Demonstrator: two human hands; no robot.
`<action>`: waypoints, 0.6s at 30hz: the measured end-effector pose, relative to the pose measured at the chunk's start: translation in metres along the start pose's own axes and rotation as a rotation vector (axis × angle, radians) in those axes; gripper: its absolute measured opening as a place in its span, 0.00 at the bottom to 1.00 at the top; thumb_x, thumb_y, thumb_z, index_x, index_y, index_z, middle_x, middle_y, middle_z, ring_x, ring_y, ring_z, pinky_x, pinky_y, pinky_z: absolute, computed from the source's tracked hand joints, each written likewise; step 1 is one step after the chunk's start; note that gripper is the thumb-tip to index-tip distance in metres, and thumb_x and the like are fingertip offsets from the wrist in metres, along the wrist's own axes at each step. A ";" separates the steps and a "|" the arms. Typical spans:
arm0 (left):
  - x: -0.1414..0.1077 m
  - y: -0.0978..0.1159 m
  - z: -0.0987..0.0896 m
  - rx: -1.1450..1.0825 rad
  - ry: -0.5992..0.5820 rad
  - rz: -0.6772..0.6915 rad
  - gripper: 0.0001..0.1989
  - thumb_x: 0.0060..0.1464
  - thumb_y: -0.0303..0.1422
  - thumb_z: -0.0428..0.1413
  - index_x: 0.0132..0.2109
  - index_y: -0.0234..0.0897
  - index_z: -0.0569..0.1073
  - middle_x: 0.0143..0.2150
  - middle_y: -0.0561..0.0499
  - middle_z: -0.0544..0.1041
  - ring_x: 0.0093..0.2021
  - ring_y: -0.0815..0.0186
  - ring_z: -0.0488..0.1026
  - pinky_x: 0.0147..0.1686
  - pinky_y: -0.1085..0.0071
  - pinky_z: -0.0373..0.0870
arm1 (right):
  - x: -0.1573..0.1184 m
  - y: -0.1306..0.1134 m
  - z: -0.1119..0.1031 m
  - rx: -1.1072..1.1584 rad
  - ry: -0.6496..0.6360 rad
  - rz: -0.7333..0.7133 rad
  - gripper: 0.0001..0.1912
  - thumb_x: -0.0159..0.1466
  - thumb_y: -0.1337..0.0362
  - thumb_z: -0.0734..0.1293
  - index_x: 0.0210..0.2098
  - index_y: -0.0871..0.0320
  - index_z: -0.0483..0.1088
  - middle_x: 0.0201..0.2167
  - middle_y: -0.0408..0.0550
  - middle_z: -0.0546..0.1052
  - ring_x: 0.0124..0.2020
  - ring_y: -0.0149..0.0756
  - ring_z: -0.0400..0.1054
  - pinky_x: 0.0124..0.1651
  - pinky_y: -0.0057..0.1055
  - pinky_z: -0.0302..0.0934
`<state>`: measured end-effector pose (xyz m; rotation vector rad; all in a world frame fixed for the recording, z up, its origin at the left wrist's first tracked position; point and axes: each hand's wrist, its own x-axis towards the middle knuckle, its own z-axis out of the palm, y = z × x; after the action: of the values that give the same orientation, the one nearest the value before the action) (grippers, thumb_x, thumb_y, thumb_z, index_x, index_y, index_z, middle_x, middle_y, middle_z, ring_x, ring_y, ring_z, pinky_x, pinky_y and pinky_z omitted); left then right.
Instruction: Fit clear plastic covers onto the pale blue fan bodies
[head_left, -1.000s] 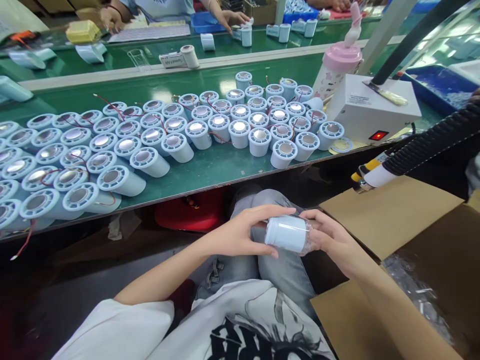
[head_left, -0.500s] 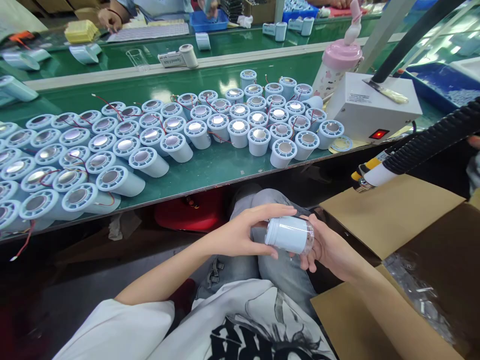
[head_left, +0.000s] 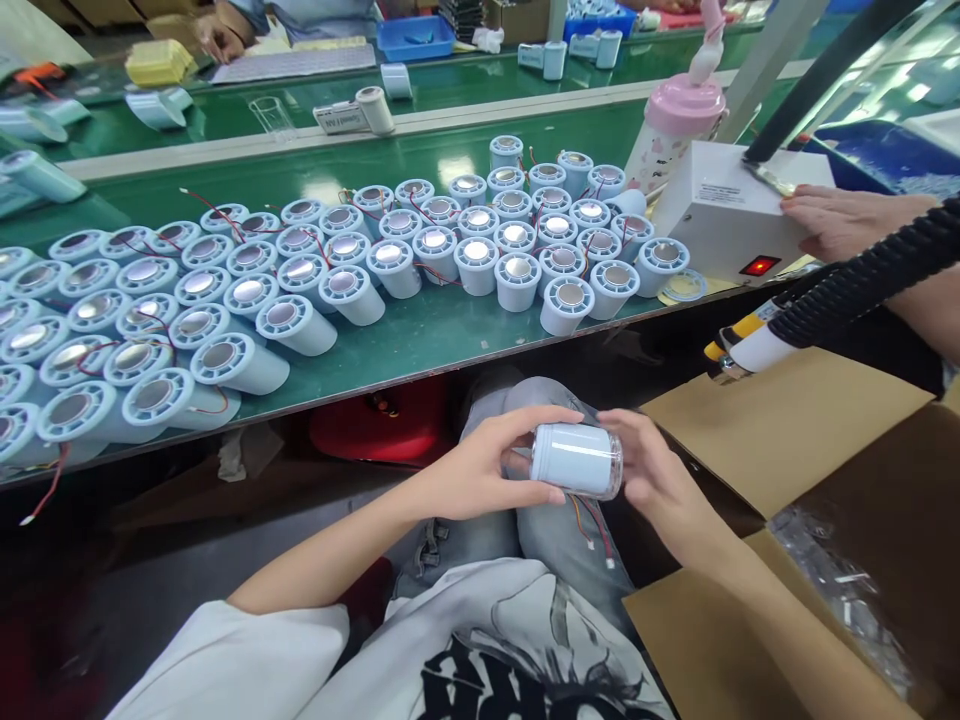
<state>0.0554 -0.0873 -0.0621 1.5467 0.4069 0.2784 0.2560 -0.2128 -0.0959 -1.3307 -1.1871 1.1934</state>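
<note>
In the head view, our left hand [head_left: 480, 468] is clamping a light-blue cylinder [head_left: 571, 456] between thumb and fingers, and it is lying sideways above our lap. A clear plastic cup [head_left: 616, 470] is surrounding this cylinder, and thin wires [head_left: 596, 522] are hanging below. Our right hand [head_left: 671, 495] is staying apart from a grip, fingers spread, just beside the cup's end; we cannot tell whether it is touching. Before us, many similar cylinders [head_left: 519, 285] are standing or leaning on the green desk [head_left: 427, 345].
</note>
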 end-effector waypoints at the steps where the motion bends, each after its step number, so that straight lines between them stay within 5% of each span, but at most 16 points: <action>1: 0.000 0.000 0.000 -0.038 -0.005 -0.026 0.32 0.50 0.35 0.65 0.62 0.42 0.65 0.58 0.43 0.70 0.55 0.56 0.72 0.47 0.65 0.75 | -0.001 0.000 -0.002 -0.149 0.022 -0.179 0.36 0.61 0.48 0.70 0.63 0.49 0.55 0.62 0.57 0.64 0.55 0.48 0.68 0.51 0.41 0.70; 3: 0.000 0.000 0.000 -0.087 -0.022 -0.076 0.33 0.51 0.36 0.64 0.62 0.42 0.64 0.56 0.43 0.71 0.51 0.57 0.74 0.46 0.64 0.75 | -0.003 0.000 -0.005 -0.409 -0.009 -0.467 0.37 0.62 0.64 0.72 0.65 0.40 0.52 0.70 0.48 0.52 0.66 0.50 0.55 0.64 0.49 0.57; 5: 0.000 -0.001 0.000 -0.108 -0.050 -0.112 0.33 0.52 0.38 0.63 0.63 0.42 0.63 0.54 0.43 0.73 0.47 0.59 0.75 0.44 0.64 0.76 | -0.004 -0.001 -0.007 -0.521 -0.049 -0.556 0.34 0.64 0.72 0.69 0.63 0.37 0.58 0.67 0.45 0.58 0.66 0.47 0.55 0.65 0.50 0.55; 9: 0.000 0.001 -0.003 -0.099 -0.091 -0.051 0.38 0.49 0.34 0.66 0.65 0.45 0.62 0.59 0.44 0.71 0.53 0.57 0.73 0.51 0.63 0.73 | -0.007 -0.002 -0.004 -0.157 -0.045 -0.211 0.26 0.63 0.63 0.71 0.60 0.45 0.65 0.61 0.50 0.68 0.60 0.50 0.63 0.56 0.45 0.67; 12: 0.000 0.002 -0.005 -0.095 -0.116 0.019 0.39 0.47 0.29 0.67 0.65 0.48 0.64 0.66 0.45 0.65 0.62 0.54 0.66 0.58 0.61 0.68 | -0.008 -0.005 -0.002 0.181 -0.075 0.004 0.22 0.64 0.58 0.71 0.57 0.43 0.68 0.51 0.47 0.76 0.46 0.43 0.74 0.42 0.35 0.74; 18: 0.000 -0.010 -0.004 -0.246 -0.159 -0.091 0.40 0.50 0.30 0.65 0.67 0.48 0.59 0.64 0.45 0.68 0.56 0.57 0.73 0.55 0.59 0.71 | -0.006 -0.004 -0.005 0.121 -0.043 0.073 0.24 0.57 0.62 0.76 0.52 0.44 0.74 0.44 0.43 0.78 0.33 0.35 0.73 0.40 0.32 0.71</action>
<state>0.0524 -0.0836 -0.0723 1.2944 0.3053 0.1279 0.2603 -0.2185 -0.0915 -1.2723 -1.0865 1.3313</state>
